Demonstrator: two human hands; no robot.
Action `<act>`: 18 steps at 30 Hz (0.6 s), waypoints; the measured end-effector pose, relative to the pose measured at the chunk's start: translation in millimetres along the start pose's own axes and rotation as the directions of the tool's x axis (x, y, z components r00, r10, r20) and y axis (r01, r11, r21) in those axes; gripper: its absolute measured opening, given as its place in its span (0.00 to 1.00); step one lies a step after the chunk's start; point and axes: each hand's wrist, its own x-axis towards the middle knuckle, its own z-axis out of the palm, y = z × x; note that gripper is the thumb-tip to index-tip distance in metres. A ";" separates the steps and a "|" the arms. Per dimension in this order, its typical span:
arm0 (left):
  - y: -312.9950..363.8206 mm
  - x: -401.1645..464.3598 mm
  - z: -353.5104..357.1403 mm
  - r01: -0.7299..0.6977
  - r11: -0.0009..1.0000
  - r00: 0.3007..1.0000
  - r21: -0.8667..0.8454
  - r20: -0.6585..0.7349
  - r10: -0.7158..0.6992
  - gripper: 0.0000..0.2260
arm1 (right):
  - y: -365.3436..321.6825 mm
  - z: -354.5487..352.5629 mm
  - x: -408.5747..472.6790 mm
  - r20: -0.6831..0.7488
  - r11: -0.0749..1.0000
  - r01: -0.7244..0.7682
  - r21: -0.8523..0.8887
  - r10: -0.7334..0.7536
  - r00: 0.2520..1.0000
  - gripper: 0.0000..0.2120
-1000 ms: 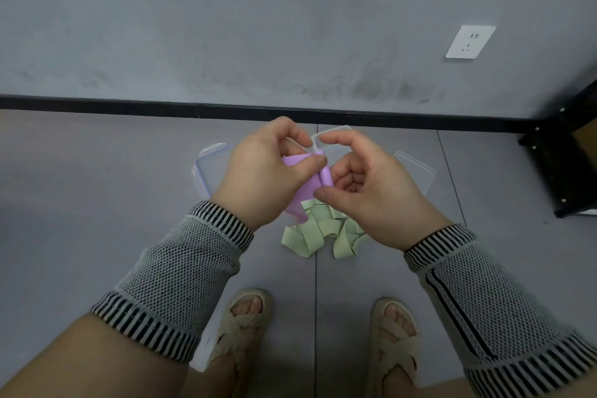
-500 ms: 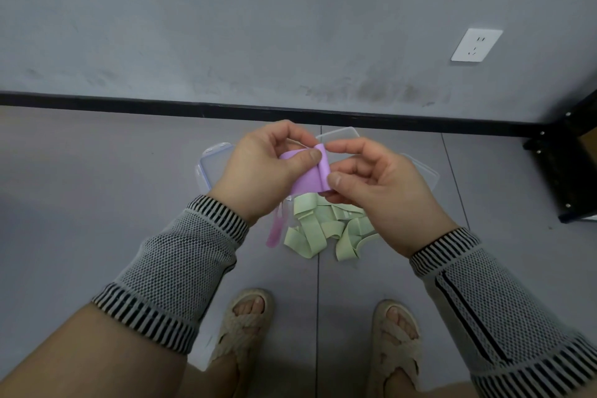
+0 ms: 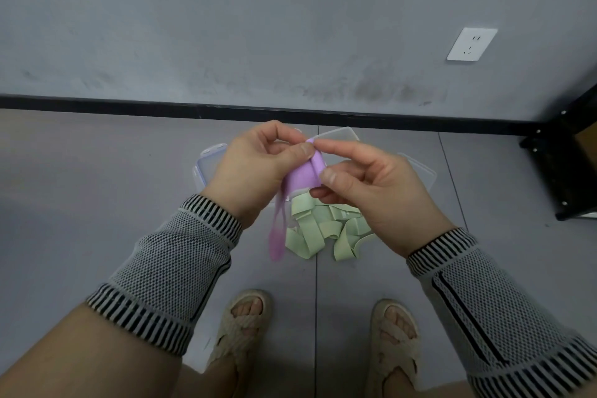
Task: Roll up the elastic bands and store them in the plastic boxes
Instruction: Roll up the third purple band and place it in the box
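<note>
**A:** Where is the purple band point(image 3: 305, 173) now?

**B:** Up in the air, between both hands. The left hand point(image 3: 255, 168) pinches it near the top with thumb and finger. The right hand point(image 3: 371, 191) pinches the top edge too, and its thumb presses on the side. So both hands are holding the band.

**A:** Has it changed from a moment ago?

**B:** Yes. A second ago it was a short, fat bit tucked in the fingers. Now it is stretched out taller, and a long thin loop hangs down from under the left hand, almost to the floor. That loop had only begun to show half a second ago.

**A:** What is under it?

**B:** A heap of green bands point(image 3: 323, 229) lies on the grey floor point(image 3: 97, 187), in the same spot as before. Clear plastic boxes point(image 3: 210, 161) sit on the floor just behind the hands, partly hidden.

**A:** And further out?

**B:** Two feet in woven sandals point(image 3: 242, 329) stand near the heap. A white socket point(image 3: 471, 43) is on the wall, and a black shelf frame point(image 3: 562, 165) stands at the right.
</note>
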 end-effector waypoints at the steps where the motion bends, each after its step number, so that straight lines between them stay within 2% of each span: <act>1: -0.4 0.2 0.2 -0.001 1.000 1.000 0.008 0.003 0.001 0.02 | -0.1 0.0 0.2 -0.008 1.000 0.004 0.013 -0.004 1.000 0.15; 12: 1.9 -3.4 0.7 -0.067 0.976 0.998 0.207 0.036 0.061 0.01 | 3.2 -0.1 2.7 -0.069 0.997 0.051 -0.061 -0.056 0.996 0.16; 18: 2.4 -2.5 -2.5 -0.049 0.978 0.999 0.201 0.024 0.045 0.02 | 3.6 3.2 2.7 -0.054 0.996 0.069 -0.055 -0.072 0.996 0.16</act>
